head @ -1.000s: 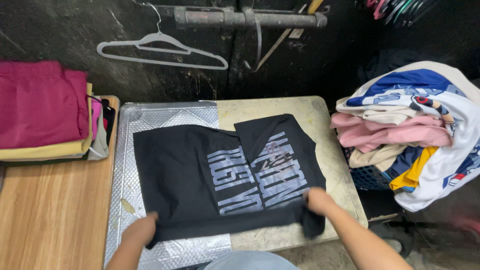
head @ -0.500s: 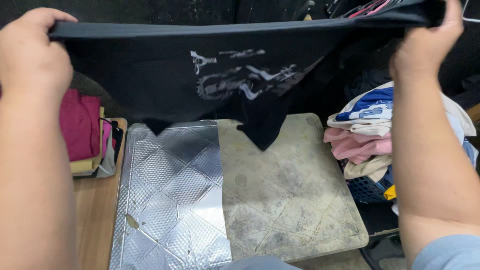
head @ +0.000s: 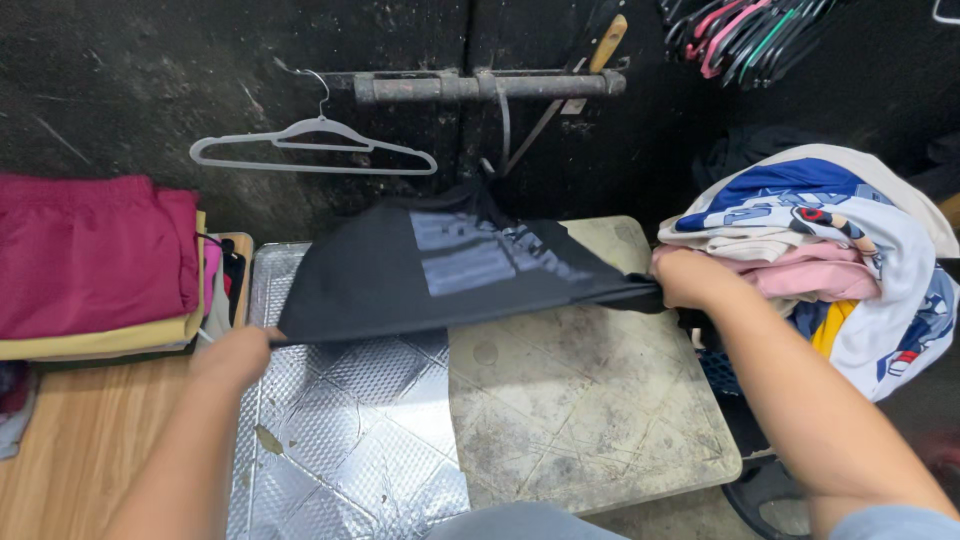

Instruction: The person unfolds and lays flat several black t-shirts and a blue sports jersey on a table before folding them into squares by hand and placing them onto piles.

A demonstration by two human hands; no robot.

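We are working over the worn, stained beige board (head: 590, 400), which is lying in front of us with a sheet of embossed silver foil (head: 340, 440) covering its left part. Stretched in the air above the board, we are holding a black T-shirt with a pale grey print (head: 440, 265), its cloth sloping up and away from us toward the dark wall. To the right of the board, a heap of mixed white, blue and pink garments (head: 830, 250) is sitting piled up; to the left of it, a folded stack of magenta and cream cloth (head: 90, 260) is resting on a wooden surface (head: 70, 460). Behind the board, a white wire hanger (head: 312, 148) is hanging from a rusty metal bar (head: 490, 85). Our left hand (head: 235, 355) is closing on the shirt's near left edge, and our right hand (head: 690, 278) is gripping its right edge tight.
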